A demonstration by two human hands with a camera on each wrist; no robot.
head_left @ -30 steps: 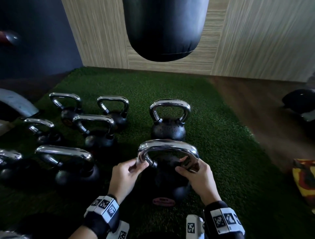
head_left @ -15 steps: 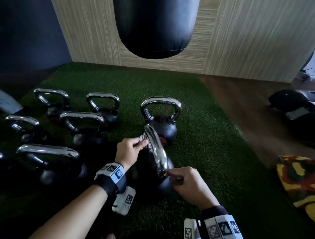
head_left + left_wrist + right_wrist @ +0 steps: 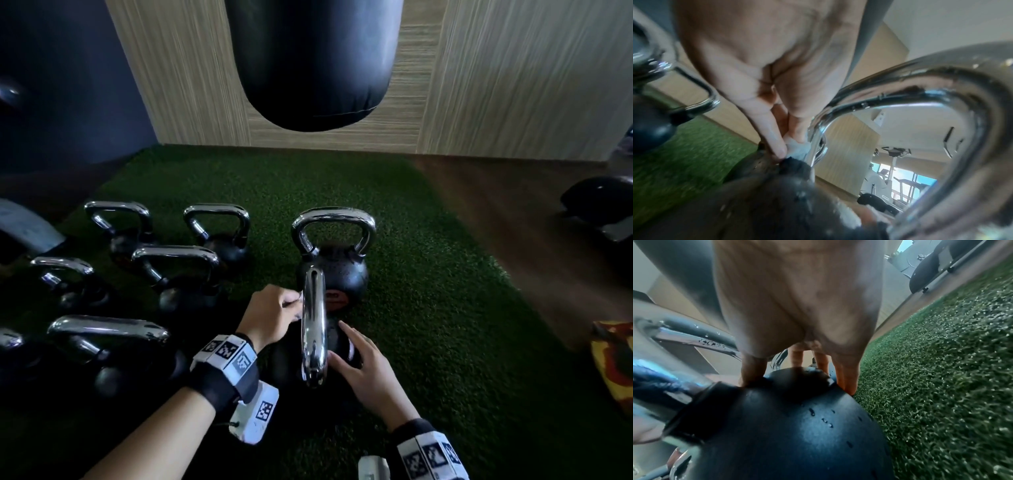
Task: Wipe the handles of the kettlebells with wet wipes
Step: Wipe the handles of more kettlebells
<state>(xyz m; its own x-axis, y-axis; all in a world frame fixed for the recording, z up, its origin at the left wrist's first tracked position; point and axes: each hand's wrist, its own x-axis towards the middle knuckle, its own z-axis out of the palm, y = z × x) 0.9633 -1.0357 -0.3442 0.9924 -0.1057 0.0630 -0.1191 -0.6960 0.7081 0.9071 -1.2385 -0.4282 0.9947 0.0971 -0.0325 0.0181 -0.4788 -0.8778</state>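
Note:
The nearest kettlebell's chrome handle [image 3: 313, 325] stands edge-on to me over its black ball [image 3: 797, 426] on the green turf. My left hand [image 3: 293, 306] pinches a small white wet wipe [image 3: 797, 147] against the far leg of that handle [image 3: 941, 91], just above the ball. My right hand [image 3: 346, 342] rests on the right side of the ball with fingers [image 3: 846, 379] straight and holds nothing. Water droplets sit on the ball and handle.
Another kettlebell [image 3: 334, 260] stands just behind, and several more [image 3: 178, 267] crowd the turf [image 3: 428, 342] to the left. A black punching bag [image 3: 315, 61] hangs ahead. Wood floor [image 3: 513, 222], a dark object [image 3: 599, 202] and a colourful bag [image 3: 616, 359] lie to the right.
The kettlebell has turned so its handle went from broadside to edge-on. My right hand let go of the handle and now rests on the ball. My left hand stayed at the handle with the wipe.

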